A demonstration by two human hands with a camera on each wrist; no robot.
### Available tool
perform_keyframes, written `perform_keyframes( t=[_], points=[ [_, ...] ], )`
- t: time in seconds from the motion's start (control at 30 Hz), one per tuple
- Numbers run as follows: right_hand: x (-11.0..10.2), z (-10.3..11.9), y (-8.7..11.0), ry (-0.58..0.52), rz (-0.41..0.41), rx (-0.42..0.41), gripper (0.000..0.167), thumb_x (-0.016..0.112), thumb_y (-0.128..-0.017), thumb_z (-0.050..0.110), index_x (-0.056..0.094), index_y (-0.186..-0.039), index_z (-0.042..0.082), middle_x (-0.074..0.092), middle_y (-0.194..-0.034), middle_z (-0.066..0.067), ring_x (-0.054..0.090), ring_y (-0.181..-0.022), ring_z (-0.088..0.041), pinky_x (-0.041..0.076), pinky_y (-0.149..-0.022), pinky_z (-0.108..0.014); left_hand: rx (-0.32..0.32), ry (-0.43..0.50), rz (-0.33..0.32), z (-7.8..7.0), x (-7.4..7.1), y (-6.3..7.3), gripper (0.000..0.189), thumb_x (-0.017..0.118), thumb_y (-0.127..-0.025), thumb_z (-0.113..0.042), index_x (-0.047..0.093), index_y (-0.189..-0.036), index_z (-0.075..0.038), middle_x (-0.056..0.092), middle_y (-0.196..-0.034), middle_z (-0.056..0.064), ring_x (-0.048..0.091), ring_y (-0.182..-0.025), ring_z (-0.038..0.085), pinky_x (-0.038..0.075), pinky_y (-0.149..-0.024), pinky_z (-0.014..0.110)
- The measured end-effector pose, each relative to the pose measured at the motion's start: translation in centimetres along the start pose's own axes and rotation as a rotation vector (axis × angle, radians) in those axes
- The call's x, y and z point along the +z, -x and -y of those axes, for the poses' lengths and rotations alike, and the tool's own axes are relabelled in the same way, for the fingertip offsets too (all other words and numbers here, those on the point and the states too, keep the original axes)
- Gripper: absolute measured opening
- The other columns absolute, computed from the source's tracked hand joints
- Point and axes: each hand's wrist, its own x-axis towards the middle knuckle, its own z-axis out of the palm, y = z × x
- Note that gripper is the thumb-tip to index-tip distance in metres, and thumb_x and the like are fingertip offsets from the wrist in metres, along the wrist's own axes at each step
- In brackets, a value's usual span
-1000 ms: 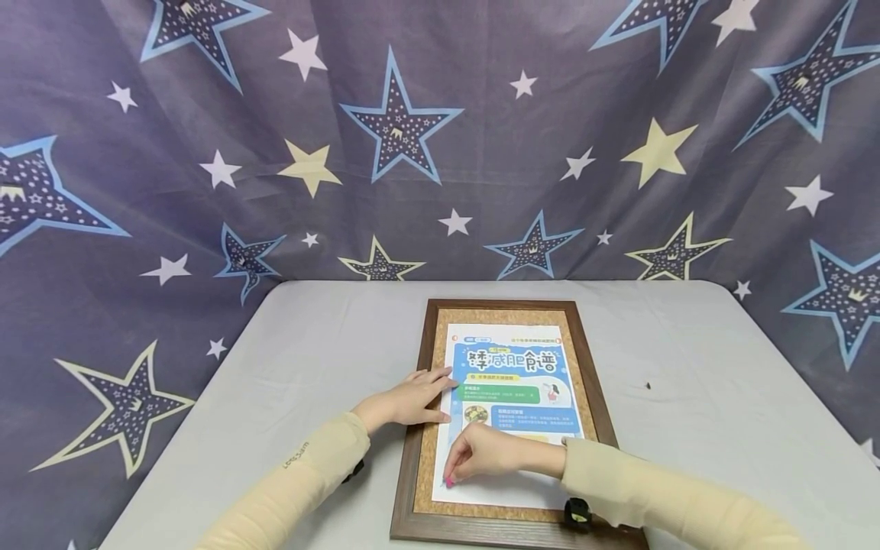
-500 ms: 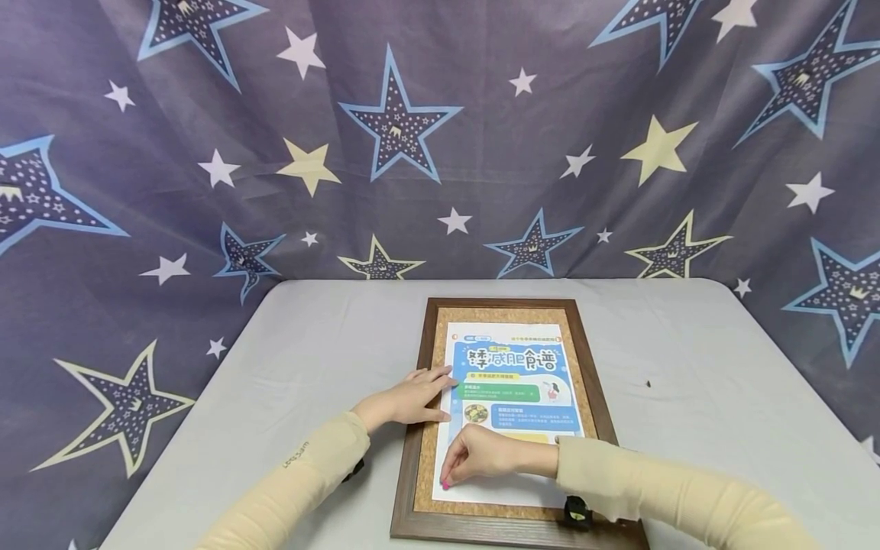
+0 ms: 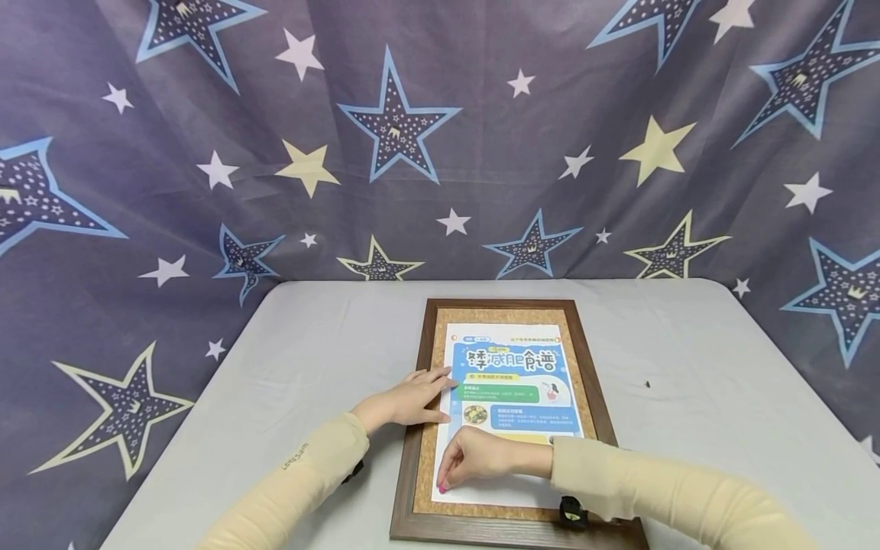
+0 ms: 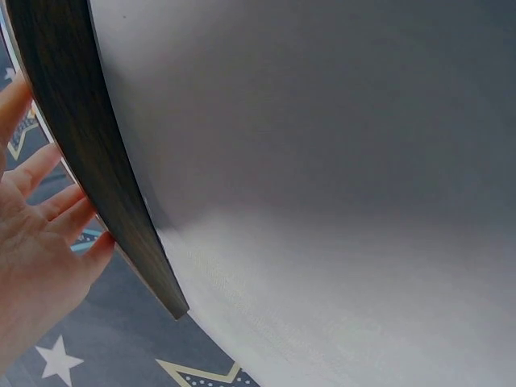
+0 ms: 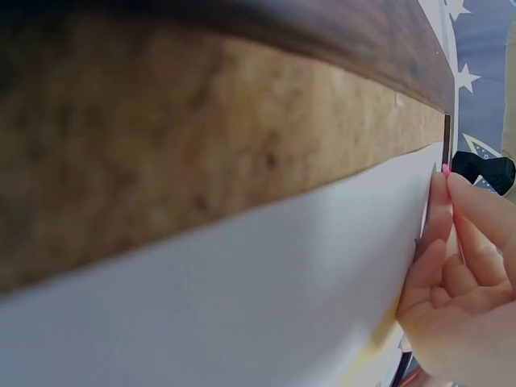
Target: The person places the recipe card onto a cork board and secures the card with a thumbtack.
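A printed poster [image 3: 529, 389] with a blue heading lies on a cork board [image 3: 505, 315] in a dark wooden frame. At the sheet's lower left corner my right hand [image 3: 477, 457] pinches a small pink pushpin [image 3: 442, 490] between thumb and fingertips. Seen from the right wrist, the pushpin [image 5: 446, 170] shows only its tip of pink above the fingers, close over the paper. My left hand [image 3: 410, 399] rests across the frame's left side, fingers spread, fingertips on the poster's left edge. The left wrist view shows that hand [image 4: 40, 250] beyond the frame's dark side.
The board lies on a table with a pale grey cloth [image 3: 330, 336]. A small dark speck [image 3: 647, 384] is on the cloth to the right. Behind hangs a dark curtain [image 3: 481, 168] with stars. A black wrist device [image 3: 572, 512] sits under the right sleeve.
My right hand has shifted slightly left and down with the pink pushpin, closer to the poster's lower left corner. My left hand has stayed in place.
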Motion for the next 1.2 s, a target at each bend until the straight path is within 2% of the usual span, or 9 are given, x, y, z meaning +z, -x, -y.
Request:
perform_keyframes(
  t=[0.1, 0.27, 1.0, 1.2],
  points=[
    [0.14, 0.48, 0.12, 0.017, -0.009, 0.012, 0.006, 0.062, -0.074, -0.008, 0.067, -0.076, -0.010, 0.066, -0.070, -0.018, 0.050, -0.053, 0.005, 0.038, -0.048, -0.009, 0.002, 0.003, -0.003, -0.03, 0.01, 0.00, 0.059, 0.056, -0.085, -0.038, 0.038, -0.132, -0.007, 0.022, -0.142, 0.018, 0.021, -0.131, 0.030, 0.014, -0.105, 0.049],
    [0.13, 0.67, 0.16, 0.001, -0.003, 0.025, 0.007, 0.061, -0.074, -0.009, 0.068, -0.076, -0.010, 0.066, -0.070, -0.019, 0.050, -0.052, 0.004, 0.037, -0.047, -0.008, 0.000, 0.006, -0.005, -0.06, 0.02, 0.00, 0.059, 0.056, -0.085, -0.038, 0.038, -0.132, -0.007, 0.023, -0.142, 0.018, 0.021, -0.131, 0.030, 0.015, -0.104, 0.050],
    [-0.05, 0.54, 0.08, 0.079, -0.029, 0.029, 0.009, 0.061, -0.073, -0.009, 0.069, -0.073, -0.006, 0.066, -0.066, -0.012, 0.044, -0.047, 0.006, 0.034, -0.045, -0.009, -0.007, 0.018, -0.002, -0.20, -0.04, 0.01, 0.058, 0.057, -0.086, -0.035, 0.038, -0.132, -0.006, 0.022, -0.143, 0.017, 0.021, -0.131, 0.029, 0.013, -0.105, 0.049],
    [-0.05, 0.43, 0.04, 0.115, -0.033, 0.013, 0.008, 0.063, -0.073, -0.007, 0.070, -0.072, -0.003, 0.067, -0.066, -0.009, 0.045, -0.048, 0.006, 0.036, -0.046, -0.009, 0.007, 0.016, -0.008, 0.02, 0.14, -0.13, 0.057, 0.056, -0.086, -0.035, 0.038, -0.131, -0.004, 0.023, -0.142, 0.019, 0.022, -0.130, 0.030, 0.013, -0.105, 0.049]
  ],
)
